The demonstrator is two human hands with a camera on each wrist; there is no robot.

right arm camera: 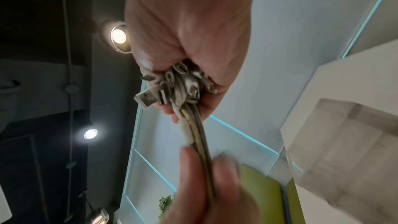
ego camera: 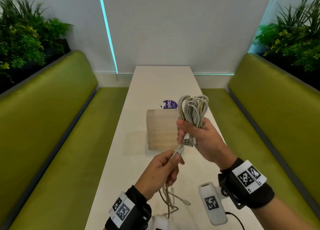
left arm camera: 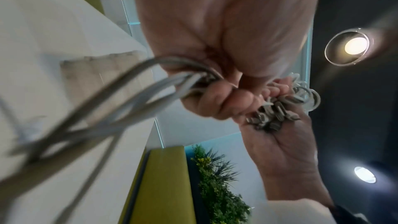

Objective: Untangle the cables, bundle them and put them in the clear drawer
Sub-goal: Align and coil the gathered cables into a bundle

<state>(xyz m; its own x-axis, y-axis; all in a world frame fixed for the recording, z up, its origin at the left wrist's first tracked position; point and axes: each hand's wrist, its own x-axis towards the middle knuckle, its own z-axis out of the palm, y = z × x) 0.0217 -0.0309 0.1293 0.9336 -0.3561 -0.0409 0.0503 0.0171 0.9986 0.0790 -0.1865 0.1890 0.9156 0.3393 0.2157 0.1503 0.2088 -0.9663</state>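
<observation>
Over the white table (ego camera: 155, 80), both hands are up in the air with the cables (ego camera: 193, 108) strung between them. The right hand (ego camera: 202, 141) is clenched around the coiled bunch. The loops stick up above the fist, and a cluster of plugs (ego camera: 187, 141) pokes out the bottom by the palm. The right wrist view gets those up close, and a flat USB one is the easiest to make out.

The left hand (ego camera: 159, 174) sits lower and nearer the body. Its thumb and forefinger pinch a few strands just under the plugs, so the two hands are nearly touching. Below that hand the loose tails (ego camera: 171, 200) hang down and land on the table near its close edge, one ending in a small white plug. The left wrist view is pretty blurry on the strands, so I can't count them.

The drawer (ego camera: 161, 125) is a little clear stacked unit standing on the table just past the hands. I can't tell if any tray is pulled out. The cables are held apart from it, nearer the body and a bit to its right.

A purple sticker (ego camera: 170, 104) lies on the table right behind the unit. Green benches (ego camera: 52, 125) run along both sides, with plants (ego camera: 20, 39) behind them. Both wrists wear black bands (ego camera: 249, 181) with black-and-white marker squares.
</observation>
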